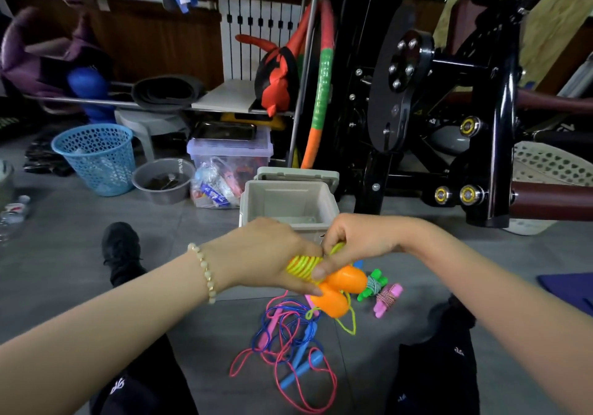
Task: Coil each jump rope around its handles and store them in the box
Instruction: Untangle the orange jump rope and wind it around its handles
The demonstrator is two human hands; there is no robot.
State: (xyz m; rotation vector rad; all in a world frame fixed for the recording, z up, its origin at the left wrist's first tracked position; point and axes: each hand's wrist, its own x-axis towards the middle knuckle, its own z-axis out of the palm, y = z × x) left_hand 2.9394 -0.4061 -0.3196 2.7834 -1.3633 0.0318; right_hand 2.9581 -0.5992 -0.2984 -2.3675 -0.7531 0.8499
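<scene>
1. Fingers of the left hand curl round the yellow rope, gripping the turns already wound on the orange handles, just in front of the box.
2. Right hand pinches the rope's free part beside the coil. A short loop hangs below the handles.
3. Winding looks nearly done. The next move, as I judge it, is to lay the last turns tight, tuck the end so it holds, then drop the bundle in the box.
4. On the floor, the pink rope and blue rope lie loose and tangled. The green bundle and pink bundle, already coiled, lie right of the handles, not yet boxed.
5. Containers: the basket holds something pale, too unclear to name. The bowl holds small dark items. The tub shows packets. The box stands open and seems empty.
</scene>
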